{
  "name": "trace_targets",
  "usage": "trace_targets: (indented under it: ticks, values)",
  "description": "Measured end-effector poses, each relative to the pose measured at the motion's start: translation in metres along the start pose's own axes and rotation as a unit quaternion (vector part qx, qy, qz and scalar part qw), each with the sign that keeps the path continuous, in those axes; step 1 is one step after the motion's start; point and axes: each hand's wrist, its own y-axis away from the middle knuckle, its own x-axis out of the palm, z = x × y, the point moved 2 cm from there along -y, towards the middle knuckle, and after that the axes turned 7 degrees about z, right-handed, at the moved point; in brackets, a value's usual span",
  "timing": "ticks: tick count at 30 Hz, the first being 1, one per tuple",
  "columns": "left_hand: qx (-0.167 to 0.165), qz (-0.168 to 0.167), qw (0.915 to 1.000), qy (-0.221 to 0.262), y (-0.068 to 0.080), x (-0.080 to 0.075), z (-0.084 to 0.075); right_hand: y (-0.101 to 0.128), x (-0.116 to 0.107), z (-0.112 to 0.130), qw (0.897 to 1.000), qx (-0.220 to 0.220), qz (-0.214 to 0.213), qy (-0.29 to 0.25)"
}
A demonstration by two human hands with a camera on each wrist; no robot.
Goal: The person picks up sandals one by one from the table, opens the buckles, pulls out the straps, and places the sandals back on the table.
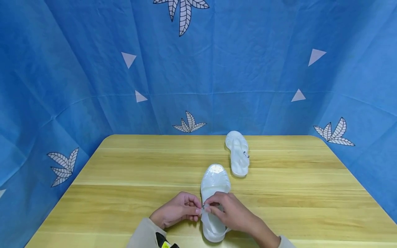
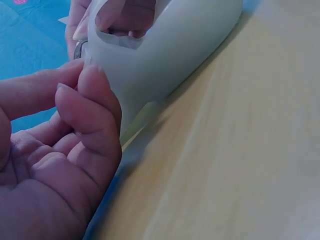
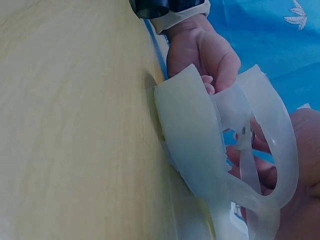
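Both hands (image 1: 204,210) pinching near sandal (image 1: 214,193) strap, second sandal (image 1: 238,153) beyond

Near sandal (image 1: 214,193) on table (image 1: 124,179) between both hands; second sandal (image 1: 238,153) behind, right

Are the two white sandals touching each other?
Apart. The head view shows bare table between the near sandal and the far sandal.

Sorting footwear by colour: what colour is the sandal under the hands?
Translucent white, like its mate; the near sandal shows best in the head view.
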Motion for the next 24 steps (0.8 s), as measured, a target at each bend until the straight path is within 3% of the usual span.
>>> trace_targets:
  ticks: [14,24]
  values:
    - [0.015,-0.014,0.9998,-0.003,-0.002,0.003,-0.003,0.0,-0.001,0.002,1.0,-0.002,-0.002,0.007]
    - [0.009,-0.058,0.9981,-0.017,-0.005,0.012,-0.01,0.0,0.001,0.001,1.0,0.005,-0.003,0.005]
